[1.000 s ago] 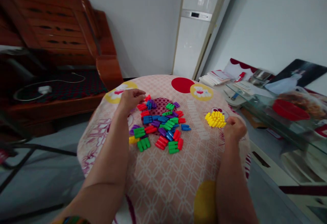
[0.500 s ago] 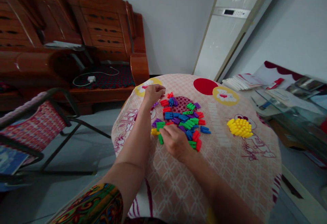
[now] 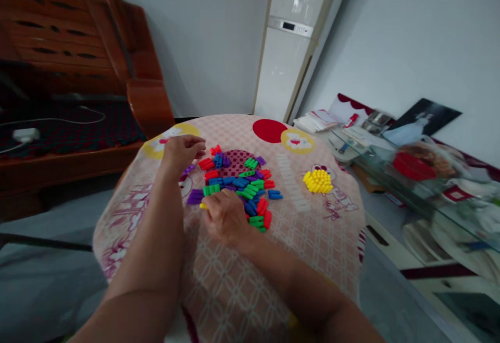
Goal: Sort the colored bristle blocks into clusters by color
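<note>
A heap of small plastic blocks (image 3: pixel 238 186), red, blue, green and purple, lies in the middle of a round table under a patterned cloth (image 3: pixel 297 239). A separate cluster of yellow blocks (image 3: pixel 317 181) sits to its right. My left hand (image 3: pixel 182 151) rests at the heap's far left edge, fingers curled loosely beside the red blocks. My right hand (image 3: pixel 224 218) lies on the heap's near left side, fingers curled down over a yellow block (image 3: pixel 203 206) that peeks out by its thumb.
A dark wooden bench (image 3: pixel 70 72) with a charger and cable stands to the left. A tall white appliance (image 3: pixel 285 40) is behind the table. To the right, a glass-topped low table (image 3: pixel 410 171) carries papers, a red bowl and clutter.
My right hand left the yellow cluster on the right and crossed to the heap's near left side, closing over a yellow block. The left hand stayed put; the camera swung about.
</note>
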`<action>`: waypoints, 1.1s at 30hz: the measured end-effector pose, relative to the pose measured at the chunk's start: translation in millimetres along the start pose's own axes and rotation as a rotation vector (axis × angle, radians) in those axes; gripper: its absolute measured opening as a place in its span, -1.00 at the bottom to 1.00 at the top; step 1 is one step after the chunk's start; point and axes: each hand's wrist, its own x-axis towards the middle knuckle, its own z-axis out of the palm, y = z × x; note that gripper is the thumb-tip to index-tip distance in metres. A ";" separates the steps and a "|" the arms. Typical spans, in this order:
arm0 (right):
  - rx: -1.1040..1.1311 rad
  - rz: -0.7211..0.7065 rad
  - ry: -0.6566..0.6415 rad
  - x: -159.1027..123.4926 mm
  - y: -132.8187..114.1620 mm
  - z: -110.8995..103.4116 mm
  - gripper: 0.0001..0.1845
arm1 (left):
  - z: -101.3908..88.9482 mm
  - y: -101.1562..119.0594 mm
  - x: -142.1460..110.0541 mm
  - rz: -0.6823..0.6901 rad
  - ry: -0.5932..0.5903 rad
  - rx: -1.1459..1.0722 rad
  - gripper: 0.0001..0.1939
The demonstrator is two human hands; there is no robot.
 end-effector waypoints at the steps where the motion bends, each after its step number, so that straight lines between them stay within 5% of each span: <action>1: 0.043 0.056 0.074 1.1 10.3 -8.1 -0.89 | 0.8 -0.2 0.5 -0.008 -0.004 0.007 -0.78; 5: 0.143 0.292 0.424 -5.7 80.7 -47.4 -0.87 | 3.8 2.1 -1.1 -0.012 -0.034 0.085 -0.75; 9: -0.004 0.712 0.781 -46.7 174.5 -85.6 -0.78 | 8.3 5.1 -3.5 -0.003 -0.072 0.166 -0.73; 14: -0.260 1.137 0.946 -115.5 249.9 -104.8 -0.69 | 16.2 7.1 -5.2 0.009 -0.074 0.261 -0.79; 19: -0.265 1.204 0.844 -138.6 267.4 -93.7 -0.63 | 21.2 16.0 -11.7 0.044 -0.087 0.341 -0.80; 33: -0.361 1.256 0.570 -128.1 259.2 -88.4 -0.61 | 22.3 10.2 -7.5 0.031 -0.116 0.357 -0.76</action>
